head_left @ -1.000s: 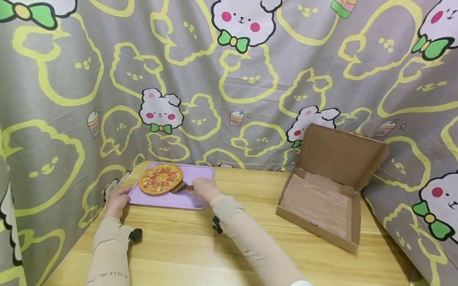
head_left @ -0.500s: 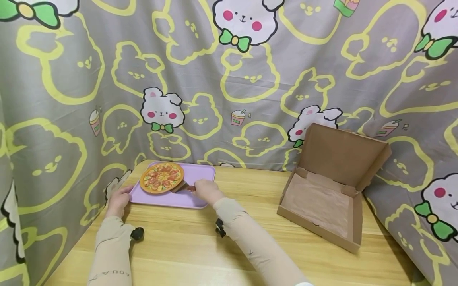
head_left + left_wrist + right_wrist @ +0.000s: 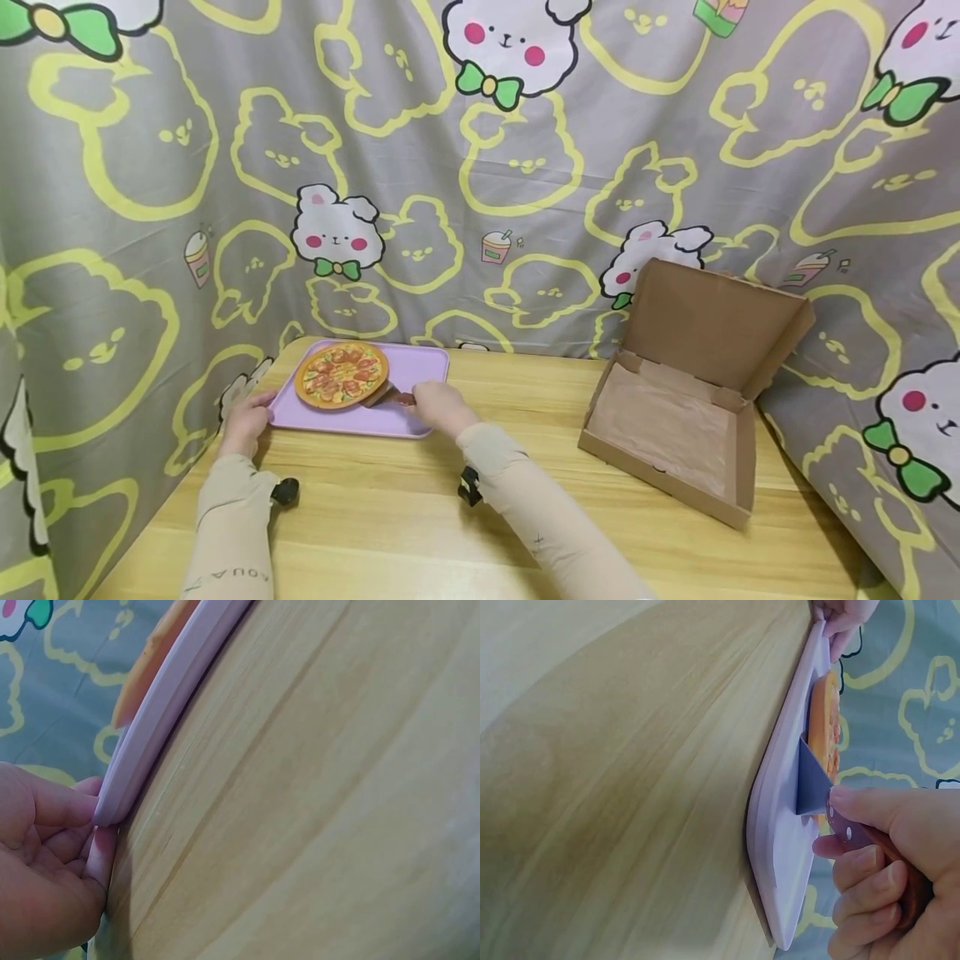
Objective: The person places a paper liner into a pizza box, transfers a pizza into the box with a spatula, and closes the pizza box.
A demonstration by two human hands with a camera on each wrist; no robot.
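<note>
A round toy-like pizza (image 3: 341,375) with an orange rim lies on the left part of a lilac tray (image 3: 420,371). My right hand (image 3: 444,407) grips the riveted brown handle (image 3: 849,832) of a pizza server. Its triangular metal blade (image 3: 811,784) is at the pizza's near right edge, partly under it as far as I can see. At the tray's near left corner, my left hand (image 3: 246,422) pinches the rim. In the left wrist view the thumb lies above the tray corner and a finger below it.
An open cardboard pizza box (image 3: 663,425) lined with paper stands on the right of the wooden table (image 3: 360,517), lid raised at the back. A patterned curtain (image 3: 525,275) hangs close behind the table and along its sides.
My right hand has drawn slightly right and nearer with the server. The pizza has shifted a little to the right on the tray. My left hand stays at the tray corner.
</note>
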